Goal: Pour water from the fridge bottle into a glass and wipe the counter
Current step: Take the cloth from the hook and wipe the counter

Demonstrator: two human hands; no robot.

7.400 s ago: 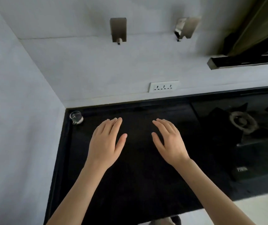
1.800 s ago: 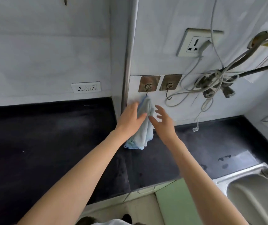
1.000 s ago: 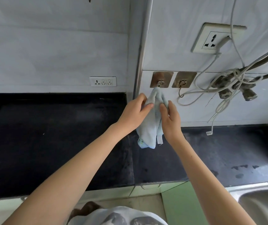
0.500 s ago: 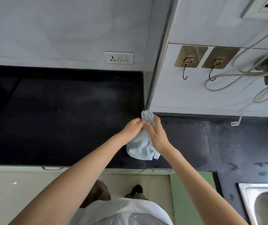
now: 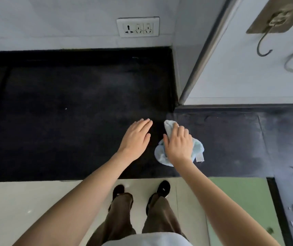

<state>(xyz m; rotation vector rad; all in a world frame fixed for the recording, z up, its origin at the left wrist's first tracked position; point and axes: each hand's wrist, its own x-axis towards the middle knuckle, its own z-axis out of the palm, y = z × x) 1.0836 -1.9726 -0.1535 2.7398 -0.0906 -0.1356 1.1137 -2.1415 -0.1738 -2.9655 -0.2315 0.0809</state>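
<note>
A: What is on the wide black stone counter (image 5: 67,107)?
B: Near its front edge, the right hand (image 5: 178,143) presses and grips a crumpled pale-blue cloth (image 5: 198,150).
A: And the left hand (image 5: 136,137)?
B: Just left of the cloth, flat, fingers straight together, holding nothing.

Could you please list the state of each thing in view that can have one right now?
Light blue cloth: bunched, off its hook, down on the counter under the right hand.
Right hand: fingers curled round the cloth.
Left hand: fingers straight, holding nothing.
Black counter: dull and smeared.
Wall hook: bare, nothing hanging on it.
Wall socket: nothing plugged in.
</note>
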